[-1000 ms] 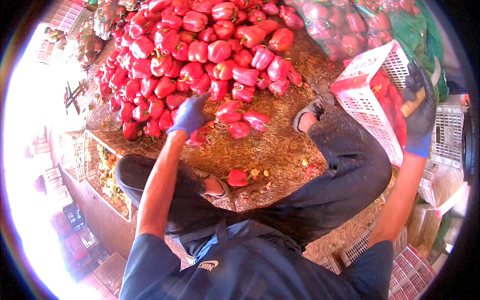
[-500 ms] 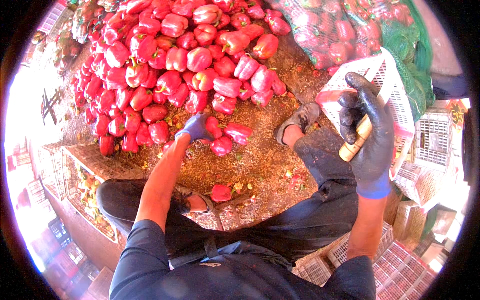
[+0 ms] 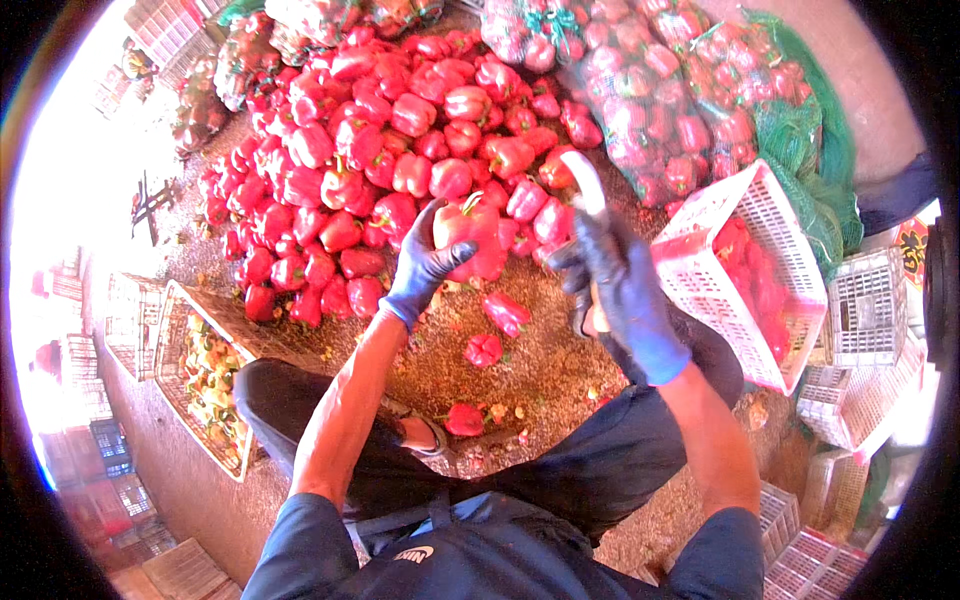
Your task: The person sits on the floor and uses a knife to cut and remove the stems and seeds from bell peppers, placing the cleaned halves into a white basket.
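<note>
My left hand [image 3: 424, 264], in a blue and dark glove, is closed around a large red bell pepper [image 3: 470, 240] whose green stem points up. To its right, my right hand [image 3: 632, 300], gloved in blue and black, grips a knife [image 3: 586, 182]. The knife has a pale curved blade pointing up and a wooden handle partly hidden by the fingers. Blade and pepper are apart. Behind both hands lies a big heap of red bell peppers [image 3: 345, 190]. Loose on the floor nearer me are a few more, among them a small red pepper [image 3: 464, 420].
At the right a tilted white-and-pink crate [image 3: 690, 285] holds red peppers. A crate on the left [image 3: 240, 470] contains yellowish-green scraps. Filled mesh bags [image 3: 625, 120] and green netting [image 3: 800, 170] lie at the back right. Further crates [image 3: 868, 290] stand at the far right.
My left hand has lifted a pepper from the heap's near edge. My right hand has swung left and lower toward it, bringing the knife blade into sight. The head view has shifted.
</note>
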The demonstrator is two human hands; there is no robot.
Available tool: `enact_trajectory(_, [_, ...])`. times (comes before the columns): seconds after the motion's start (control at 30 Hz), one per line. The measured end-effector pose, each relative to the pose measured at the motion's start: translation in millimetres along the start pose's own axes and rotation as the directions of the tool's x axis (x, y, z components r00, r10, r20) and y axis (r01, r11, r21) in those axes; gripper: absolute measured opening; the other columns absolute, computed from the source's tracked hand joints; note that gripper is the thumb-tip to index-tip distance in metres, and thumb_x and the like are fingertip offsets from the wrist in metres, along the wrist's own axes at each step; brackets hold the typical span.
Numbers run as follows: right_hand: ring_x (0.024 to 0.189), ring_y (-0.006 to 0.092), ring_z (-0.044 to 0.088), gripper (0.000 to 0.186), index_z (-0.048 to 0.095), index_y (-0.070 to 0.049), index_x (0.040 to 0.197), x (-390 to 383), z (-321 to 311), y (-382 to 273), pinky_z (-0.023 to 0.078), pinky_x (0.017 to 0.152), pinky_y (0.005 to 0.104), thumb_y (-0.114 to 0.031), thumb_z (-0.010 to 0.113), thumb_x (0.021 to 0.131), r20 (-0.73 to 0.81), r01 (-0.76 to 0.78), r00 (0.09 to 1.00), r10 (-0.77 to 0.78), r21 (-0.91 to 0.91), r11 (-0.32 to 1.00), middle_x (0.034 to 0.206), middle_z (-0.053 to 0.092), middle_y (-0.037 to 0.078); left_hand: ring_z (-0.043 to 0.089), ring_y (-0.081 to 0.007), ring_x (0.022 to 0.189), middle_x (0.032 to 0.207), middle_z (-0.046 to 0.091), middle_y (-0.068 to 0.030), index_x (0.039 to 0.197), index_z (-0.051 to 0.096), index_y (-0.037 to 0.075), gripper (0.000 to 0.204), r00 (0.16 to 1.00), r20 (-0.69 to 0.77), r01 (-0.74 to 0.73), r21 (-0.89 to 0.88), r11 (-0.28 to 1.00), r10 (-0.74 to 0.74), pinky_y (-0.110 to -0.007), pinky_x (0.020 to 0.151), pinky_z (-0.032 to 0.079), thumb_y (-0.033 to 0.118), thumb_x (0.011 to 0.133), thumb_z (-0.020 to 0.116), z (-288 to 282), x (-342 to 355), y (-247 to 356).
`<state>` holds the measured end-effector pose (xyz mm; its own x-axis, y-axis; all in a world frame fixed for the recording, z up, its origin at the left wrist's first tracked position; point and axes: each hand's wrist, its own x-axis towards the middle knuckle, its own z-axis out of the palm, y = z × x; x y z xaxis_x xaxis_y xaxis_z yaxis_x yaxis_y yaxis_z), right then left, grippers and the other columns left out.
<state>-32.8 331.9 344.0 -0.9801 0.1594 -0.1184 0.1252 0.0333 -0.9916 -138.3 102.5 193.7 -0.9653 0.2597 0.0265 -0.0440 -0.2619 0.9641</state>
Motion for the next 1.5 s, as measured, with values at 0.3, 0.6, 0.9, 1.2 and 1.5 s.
enact_trajectory(0.3, [0.068, 0.0177, 0.069, 0.071, 0.043, 0.008, 0.146, -5, 65, 14, 0.051, 0.059, 0.0337, -0.044, 0.064, 0.102, 0.157, 0.212, 0.972, -0.176, -0.254, 0.944, 0.078, 0.069, 0.009, 0.056, -0.0202, 0.121, 0.132, 0.056, -0.0118, 0.142, 0.045, -0.003, 0.110, 0.932, -0.151, -0.303, 0.180, 0.936, 0.330, -0.035, 0.104, 0.050, 0.047, 0.060, 0.099, 22, -25, 78])
enact_trajectory(0.6, [0.075, 0.0300, 0.071, 0.076, 0.042, 0.007, 0.146, -5, 87, 66, 0.054, 0.067, 0.0405, -0.044, 0.069, 0.098, 0.331, 0.384, 0.913, -0.239, -0.497, 0.778, 0.083, 0.069, 0.019, 0.063, -0.0155, 0.102, 0.113, 0.065, -0.0065, 0.128, 0.056, 0.001, 0.068, 0.887, -0.402, -0.281, -0.075, 0.957, 0.229, -0.032, 0.091, 0.054, 0.041, 0.083, 0.087, -3, -41, 96])
enact_trajectory(0.9, [0.091, 0.0137, 0.065, 0.090, 0.043, -0.001, 0.152, 19, 84, 36, 0.055, 0.080, 0.0288, -0.046, 0.084, 0.085, 0.229, 0.262, 0.947, -0.223, -0.157, 0.952, 0.112, 0.068, 0.007, 0.065, -0.0146, 0.102, 0.114, 0.067, -0.0066, 0.129, 0.058, 0.000, 0.063, 0.949, -0.296, -0.163, -0.150, 0.975, 0.113, -0.032, 0.092, 0.055, 0.025, 0.081, 0.090, -40, -49, 110])
enact_trajectory(1.2, [0.128, 0.0268, 0.059, 0.106, 0.045, 0.002, 0.146, 23, 97, 18, 0.050, 0.106, 0.0395, -0.052, 0.093, 0.068, 0.367, 0.460, 0.860, -0.356, -0.253, 0.851, 0.138, 0.060, 0.017, 0.065, -0.0155, 0.107, 0.121, 0.067, -0.0068, 0.137, 0.056, -0.001, 0.083, 0.999, -0.026, -0.041, -0.012, 0.999, 0.041, -0.033, 0.096, 0.054, 0.029, 0.071, 0.096, -10, -72, 122])
enact_trajectory(1.5, [0.118, 0.0181, 0.060, 0.073, 0.057, -0.004, 0.134, 10, 91, 13, 0.053, 0.102, 0.0360, -0.027, 0.092, 0.074, 0.461, 0.086, 0.884, -0.079, 0.007, 0.996, 0.129, 0.062, 0.008, 0.064, -0.0122, 0.104, 0.113, 0.070, -0.0052, 0.132, 0.059, -0.003, 0.077, 0.988, 0.142, 0.074, -0.111, 0.991, -0.058, -0.033, 0.094, 0.053, 0.038, 0.076, 0.092, -28, -78, 106])
